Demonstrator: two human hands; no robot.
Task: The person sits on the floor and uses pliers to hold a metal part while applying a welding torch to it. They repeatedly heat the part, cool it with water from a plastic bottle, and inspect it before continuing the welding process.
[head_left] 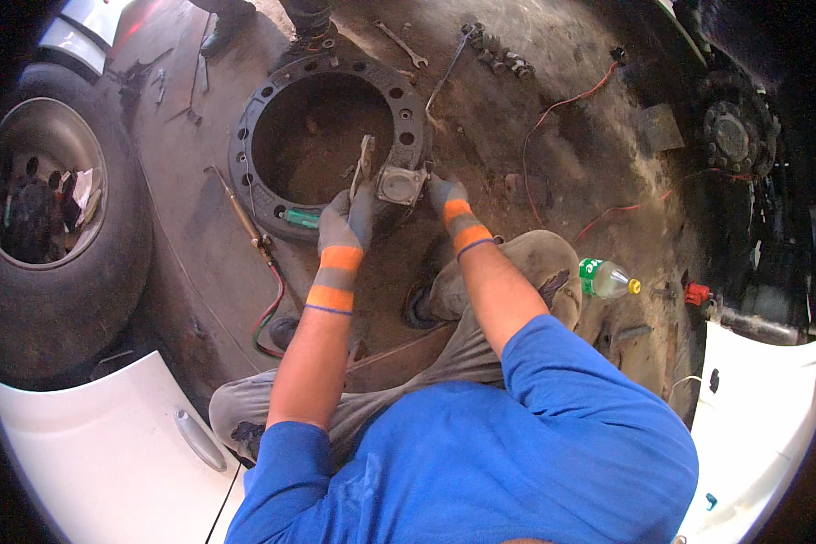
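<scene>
Both my hands wear grey gloves with orange-striped cuffs. My left hand [346,220] is closed around a narrow, flat metal piece [364,161] that points up and away over the ring's opening. My right hand [444,193] grips the right side of a squarish grey metal part [401,185] with a round face, above the near right rim of a large, dark metal ring with bolt holes [265,189]. The fingertips of that hand are partly hidden. On the ring's near rim, just left of my left hand, lies a green-handled tool [301,218].
A torch [239,213] with red and green hoses lies left of the ring. A large wheel [122,254] stands far left. Beyond the ring lie a wrench [402,45] and a long bar [449,72]. A green-labelled bottle [610,279] lies by my right knee.
</scene>
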